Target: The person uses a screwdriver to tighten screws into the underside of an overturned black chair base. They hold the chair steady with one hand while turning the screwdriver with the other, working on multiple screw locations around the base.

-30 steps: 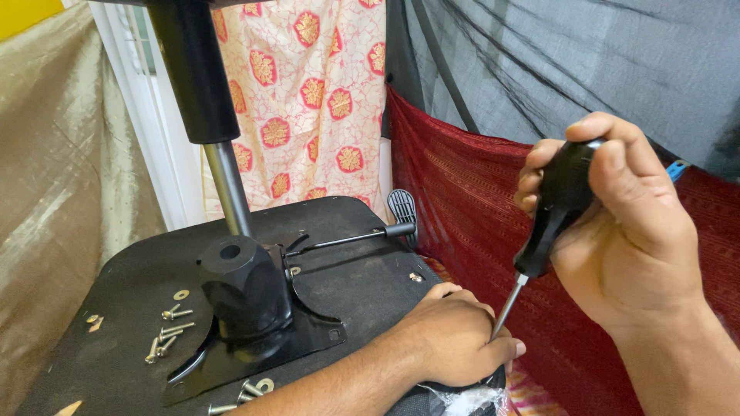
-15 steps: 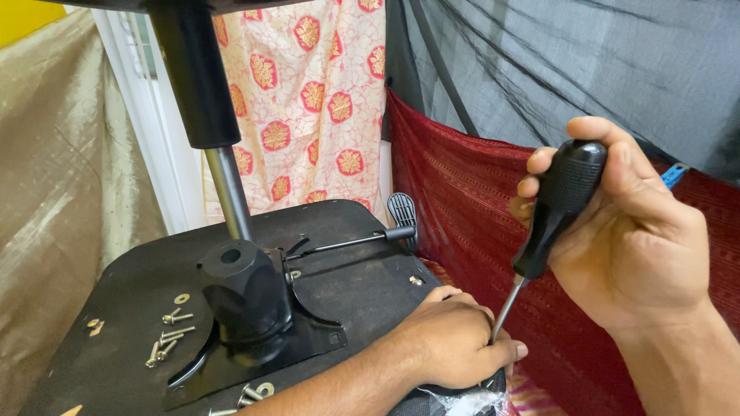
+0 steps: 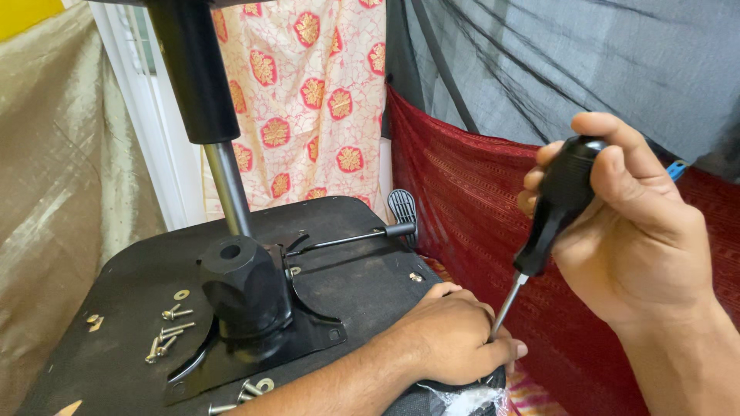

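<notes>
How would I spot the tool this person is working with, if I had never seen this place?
Start at the big black upturned chair seat with the metal post rising from it. At its near right edge, the left hand rests on the seat while the right hand is raised above it. The screwdriver is the one thing in that raised hand: fat black handle, thin steel shaft slanting down towards the left hand.

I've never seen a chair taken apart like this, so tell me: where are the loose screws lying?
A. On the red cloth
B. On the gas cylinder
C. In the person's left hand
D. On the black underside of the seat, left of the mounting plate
D: the loose screws lie on the black seat underside, left of the mounting plate, while the right hand holds a screwdriver and the left hand rests at the seat's edge.
</notes>
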